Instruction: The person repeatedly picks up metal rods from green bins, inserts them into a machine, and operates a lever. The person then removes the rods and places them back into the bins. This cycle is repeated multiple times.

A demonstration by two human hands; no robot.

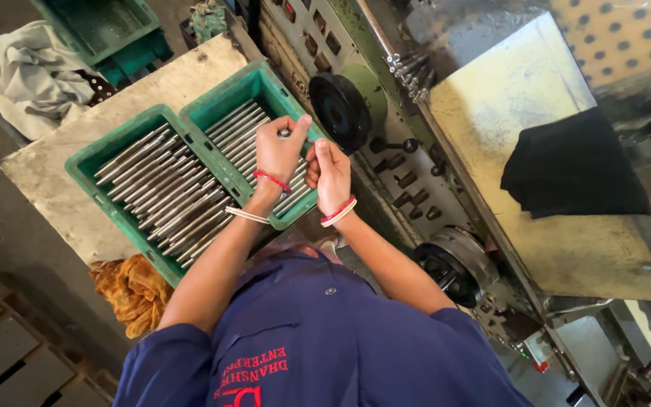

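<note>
My left hand (279, 151) pinches the end of a metal rod (285, 133) between thumb and fingertips, directly above the right-hand green crate (254, 83). My right hand (331, 175) is loosely curled just beside that crate's near edge; I cannot tell whether it grips anything. Steel rods (239, 128) lie in parallel rows inside the crate. A second green crate (88, 162), also filled with rods, touches its left side. An orange cloth (131, 290) lies below that second crate
</note>
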